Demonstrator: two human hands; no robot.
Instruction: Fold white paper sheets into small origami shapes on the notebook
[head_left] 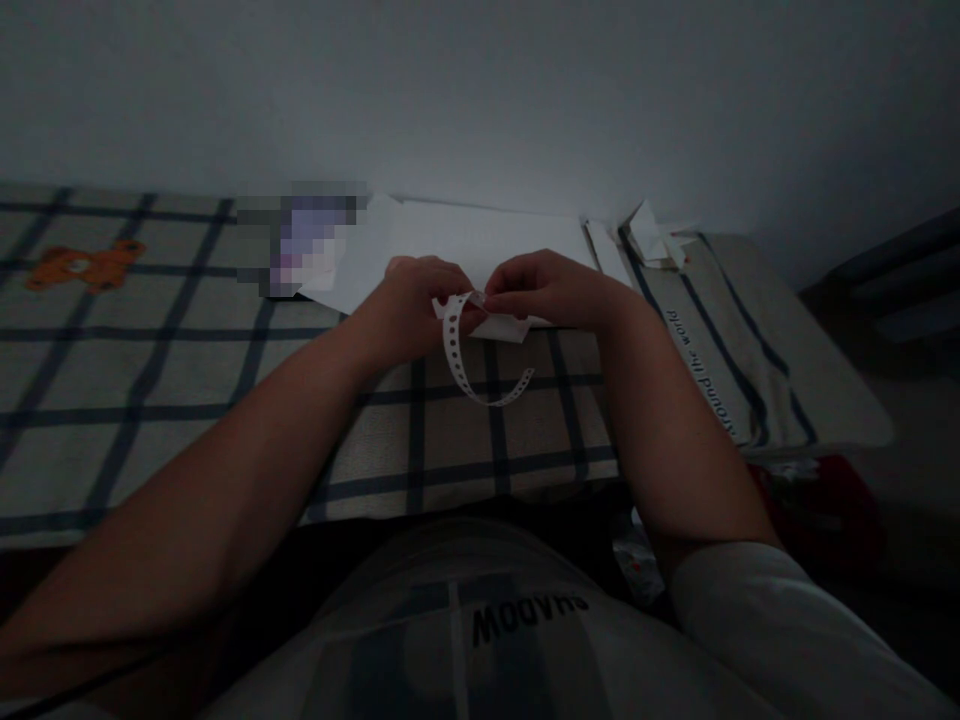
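Note:
A narrow white paper strip (pixel 454 350) with a row of punched holes curls down below my hands, its free end bending to the right. The fingers of my left hand (pixel 420 305) are closed on the strip near its upper end. My right hand (pixel 547 288) is closed too, thumb and fingertips pinched together at the same spot, touching the strip's top. Just under the fingers a small piece of white paper (pixel 506 326) shows, partly hidden by the hands. Behind them lie large white sheets (pixel 480 232) on the checked tablecloth (pixel 450 440).
A blurred purple-and-white item (pixel 311 240) lies left of the sheets. Further left is an orange bear-shaped piece (pixel 86 266). Crumpled white paper (pixel 651 238) sits at the right, near the wall (pixel 480 90). Below the table's right edge is a red object (pixel 825 510).

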